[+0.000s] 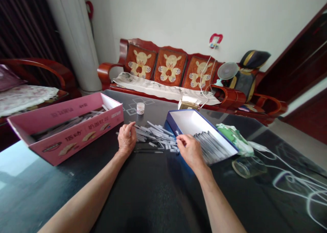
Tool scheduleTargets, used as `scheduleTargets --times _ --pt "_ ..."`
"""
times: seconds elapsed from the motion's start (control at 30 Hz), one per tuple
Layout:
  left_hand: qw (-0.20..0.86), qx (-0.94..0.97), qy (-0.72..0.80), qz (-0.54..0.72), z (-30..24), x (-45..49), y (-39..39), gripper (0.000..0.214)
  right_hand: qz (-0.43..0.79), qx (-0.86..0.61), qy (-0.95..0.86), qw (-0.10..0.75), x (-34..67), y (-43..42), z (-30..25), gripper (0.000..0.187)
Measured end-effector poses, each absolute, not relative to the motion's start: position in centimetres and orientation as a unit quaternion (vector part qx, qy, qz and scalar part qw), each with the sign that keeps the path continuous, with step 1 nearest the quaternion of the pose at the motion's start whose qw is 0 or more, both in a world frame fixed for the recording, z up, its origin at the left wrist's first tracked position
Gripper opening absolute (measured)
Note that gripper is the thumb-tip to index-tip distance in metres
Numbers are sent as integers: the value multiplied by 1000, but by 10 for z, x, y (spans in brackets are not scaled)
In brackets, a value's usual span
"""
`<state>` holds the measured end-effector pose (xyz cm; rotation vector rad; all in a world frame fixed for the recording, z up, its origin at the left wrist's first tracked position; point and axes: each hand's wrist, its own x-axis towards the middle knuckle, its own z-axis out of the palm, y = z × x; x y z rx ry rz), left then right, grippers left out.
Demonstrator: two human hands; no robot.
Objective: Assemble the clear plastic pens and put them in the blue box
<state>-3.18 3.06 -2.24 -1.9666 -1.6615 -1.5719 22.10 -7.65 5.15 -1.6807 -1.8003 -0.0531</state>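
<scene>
Two boxes lie open on the dark table [51, 195], the pink box [76, 141] at left and the blue box [186, 122] at right, with more sticks inside. Between them is a pile of thin sticks [153, 135]. The left hand [127, 138] and right hand [189, 151] are half closed at the pile; I cannot tell if they grip any stick.
</scene>
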Motion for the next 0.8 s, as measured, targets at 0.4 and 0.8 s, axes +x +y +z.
scheduleTargets --times 0.4,0.8 --pt "94 -691 -571 -433 -34 -59 18 31 48 -637 -736 225 172 25 21 32" --pt "48 -754 -605 -251 -31 -49 18 32 129 -609 -767 155 140 70 7 42"
